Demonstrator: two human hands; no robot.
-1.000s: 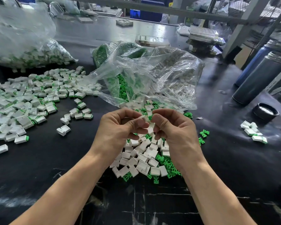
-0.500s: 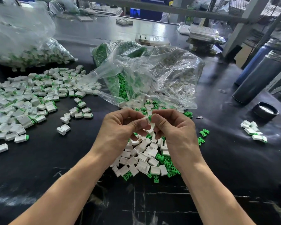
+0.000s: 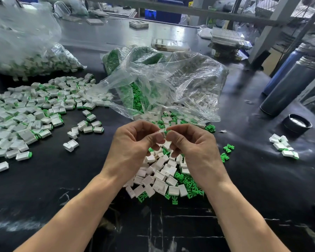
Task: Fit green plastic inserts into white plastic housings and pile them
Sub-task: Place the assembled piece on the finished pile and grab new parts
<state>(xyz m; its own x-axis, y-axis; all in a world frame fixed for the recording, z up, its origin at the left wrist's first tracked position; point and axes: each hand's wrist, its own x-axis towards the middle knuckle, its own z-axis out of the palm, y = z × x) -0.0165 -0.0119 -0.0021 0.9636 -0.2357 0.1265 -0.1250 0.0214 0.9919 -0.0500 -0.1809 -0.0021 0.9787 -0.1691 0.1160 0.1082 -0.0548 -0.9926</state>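
Above the heap of loose parts [image 3: 160,176], the left hand [image 3: 135,148] is pinching a small white plastic housing [image 3: 161,131] while the right hand [image 3: 193,144] is pinching a barely visible green plastic insert [image 3: 166,132] against its right-facing end.

Factory workbench [image 3: 244,179] — bagged parts [image 3: 25,62], metal racking [image 3: 273,24]

Body in view: two forearms and hands only | left hand [image 3: 133,148]: bare, no glove, ring or watch seen | right hand [image 3: 195,148]: bare likewise | forearms: uncovered to frame edge at 7 and 5 o'clock, sleeves out of view | nails: short, unpainted where visible
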